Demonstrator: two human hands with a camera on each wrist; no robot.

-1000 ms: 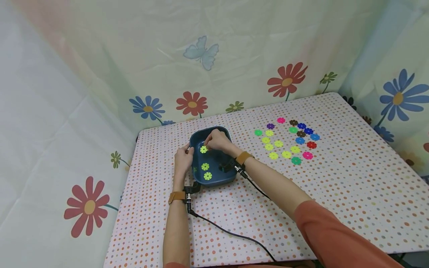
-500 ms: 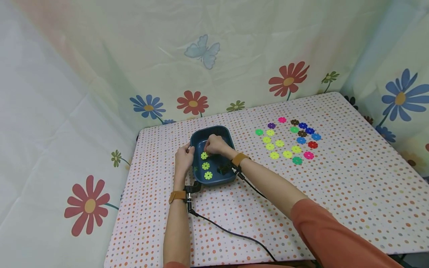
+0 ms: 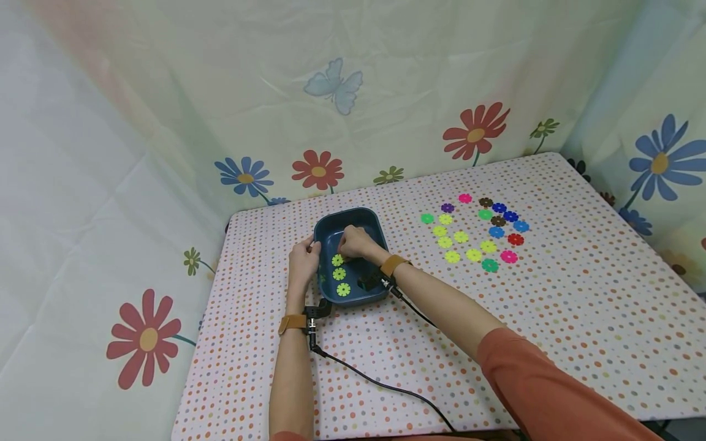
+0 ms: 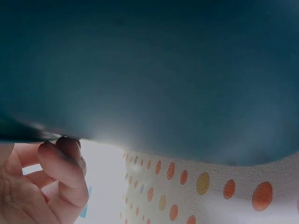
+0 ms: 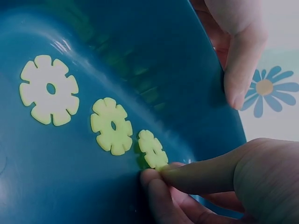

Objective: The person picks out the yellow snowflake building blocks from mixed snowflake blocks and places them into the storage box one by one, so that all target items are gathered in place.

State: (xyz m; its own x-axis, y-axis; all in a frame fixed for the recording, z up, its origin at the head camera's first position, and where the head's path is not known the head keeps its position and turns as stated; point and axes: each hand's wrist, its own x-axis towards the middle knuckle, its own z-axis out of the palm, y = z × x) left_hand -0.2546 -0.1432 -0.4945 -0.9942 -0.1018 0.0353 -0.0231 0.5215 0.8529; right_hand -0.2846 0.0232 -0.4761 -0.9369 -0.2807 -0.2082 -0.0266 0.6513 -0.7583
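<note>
A dark blue rectangular basin (image 3: 351, 211) stands on the table. My left hand (image 3: 303, 264) grips its left rim, with the thumb (image 5: 239, 70) over the edge and curled fingers (image 4: 63, 168) outside the wall. Inside the basin, my right hand (image 3: 361, 242) pinches a yellow-green flower-shaped disc (image 5: 150, 147) by its edge between thumb and forefinger. That disc is tilted a little above the basin floor. Two more yellow-green flower discs, the middle disc (image 5: 105, 123) and the nearest disc (image 5: 39, 97), lie flat in a row with it.
Right of the basin, many flower discs lie scattered on the dotted table (image 3: 551, 331): several yellow discs (image 3: 460, 236), plus green, blue, brown, purple, pink and red discs (image 3: 515, 239). A black cable (image 3: 380, 383) runs from the left wrist camera across the table front. Floral cloth (image 3: 386, 110) hangs behind.
My right hand has moved the pinched disc toward me inside the basin, closer to the other two discs. My left hand has kept its grip on the rim.
</note>
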